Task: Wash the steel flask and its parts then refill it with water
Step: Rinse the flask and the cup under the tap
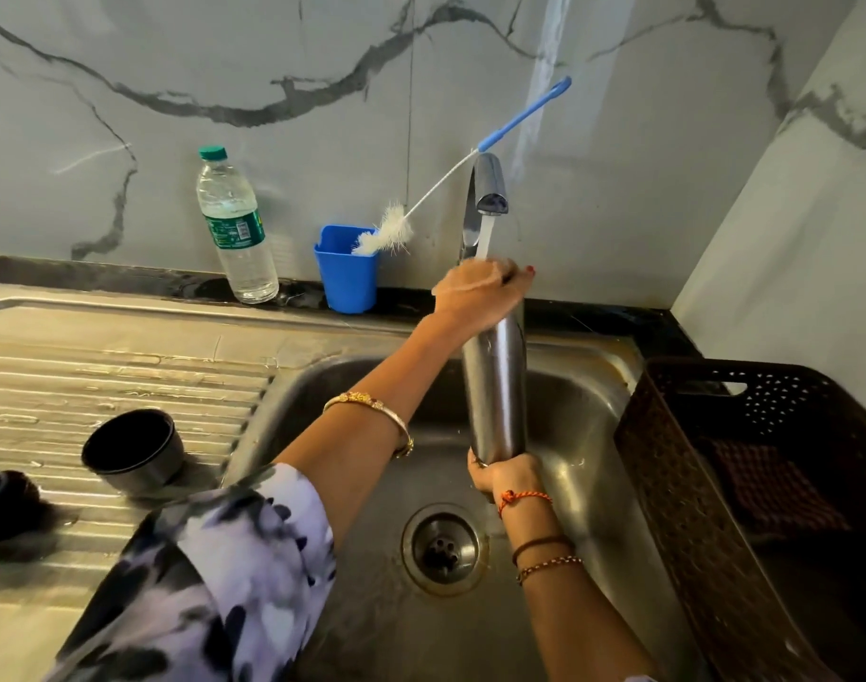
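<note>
A tall steel flask [494,386] stands upright over the sink basin [352,415], directly under the tap [490,187]. Water runs from the tap onto the flask's top. My left hand [480,290] grips the flask round its neck, covering the mouth. My right hand [502,472] holds the flask at its base from below. A dark steel cup-shaped lid [133,447] lies on the ribbed drainboard at the left. Another dark part [3,494] sits at the frame's left edge, partly cut off.
A blue holder [347,283] with a long blue-handled bottle brush [470,160] stands behind the sink. A plastic water bottle [234,228] is left of it. A dark brown basket [765,484] sits on the right. The drain [443,548] is below the flask.
</note>
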